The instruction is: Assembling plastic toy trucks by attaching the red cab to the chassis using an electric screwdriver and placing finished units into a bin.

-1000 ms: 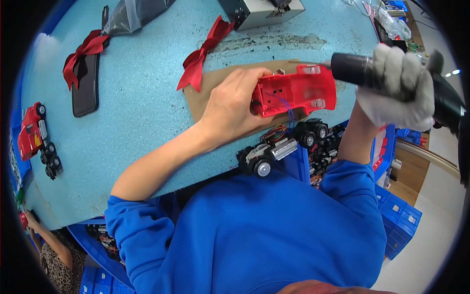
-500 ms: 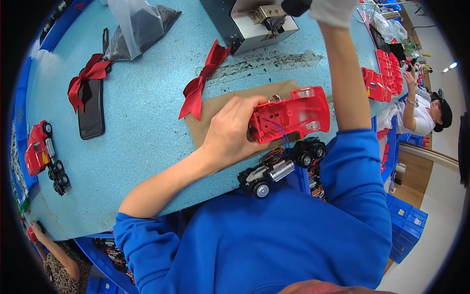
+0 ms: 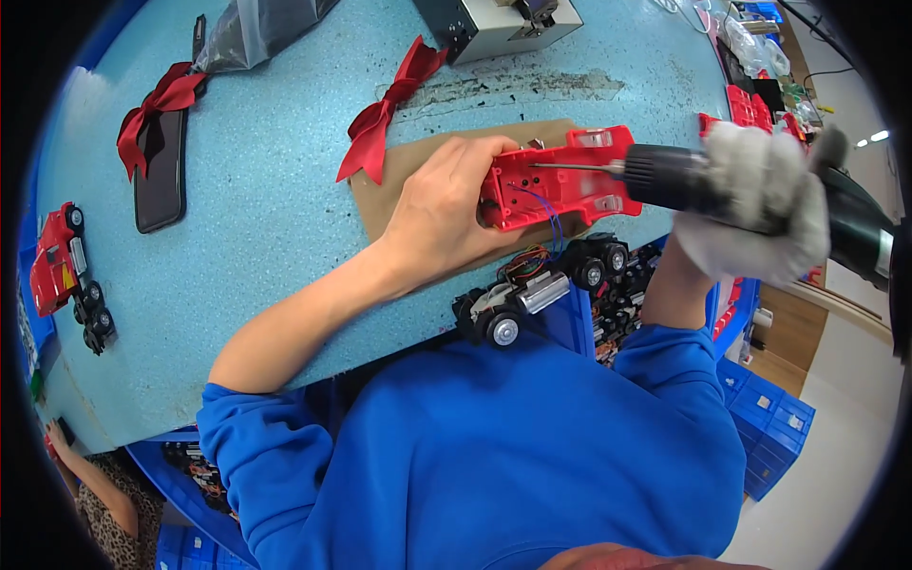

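Both of your hands are busy: your left hand point(image 3: 442, 214) clamps the red toy truck shell point(image 3: 560, 180) onto the brown cardboard pad point(image 3: 389, 185) on the table point(image 3: 275, 237), while your gloved right hand point(image 3: 755, 204) wraps fully around the black power screwdriver point(image 3: 684, 179), its bit touching the shell's underside. A wheeled chassis point(image 3: 532, 294) lies just beside the table edge.

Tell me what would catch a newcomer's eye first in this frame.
The bright red toy car shell stands out mid-table on a brown cardboard sheet, pinned by the bare left hand. From the right, the gloved right hand holds a black power screwdriver with its bit against the shell. Two red ribbon bows lie on the blue table further back.
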